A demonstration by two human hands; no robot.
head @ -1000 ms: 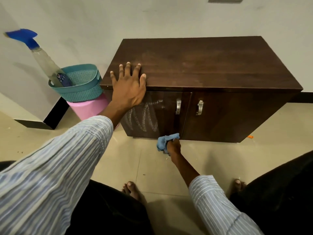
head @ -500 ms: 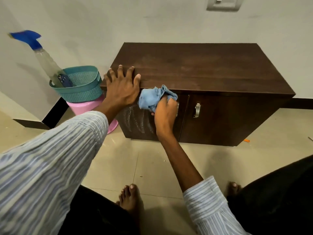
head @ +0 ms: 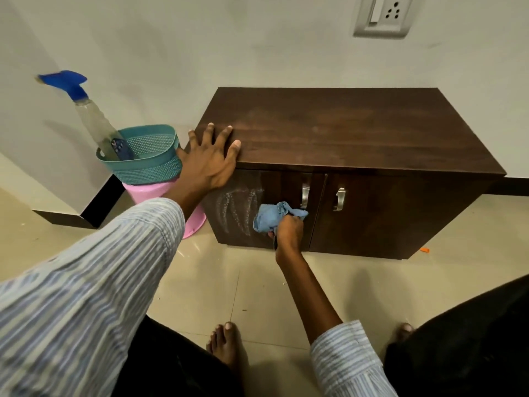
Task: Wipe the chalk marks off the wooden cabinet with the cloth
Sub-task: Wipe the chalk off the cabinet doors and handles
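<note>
The right hand (head: 287, 231) clenches the bunched cloth (head: 274, 216) against the cabinet (head: 343, 133) door, chalk marks (head: 236, 209) (streaks running twelve-to-six) at its nine o'clock, while the left hand (head: 207, 161) lies spread flat on top.

Left hand (head: 210, 160) hides cabinet (head: 343, 130) near-left corner; cloth (head: 272, 217) covers chalk marks (head: 237, 210) right end; spray bottle (head: 86, 110) nozzle blurred.

The room is softly lit and a bit dim. The spray bottle (head: 86, 116) throws a faint shadow on the wall (head: 200, 38). The cabinet door (head: 257, 207) shines a little – the striped sleeve (head: 86, 282) looks blurry – edges bend outward
</note>
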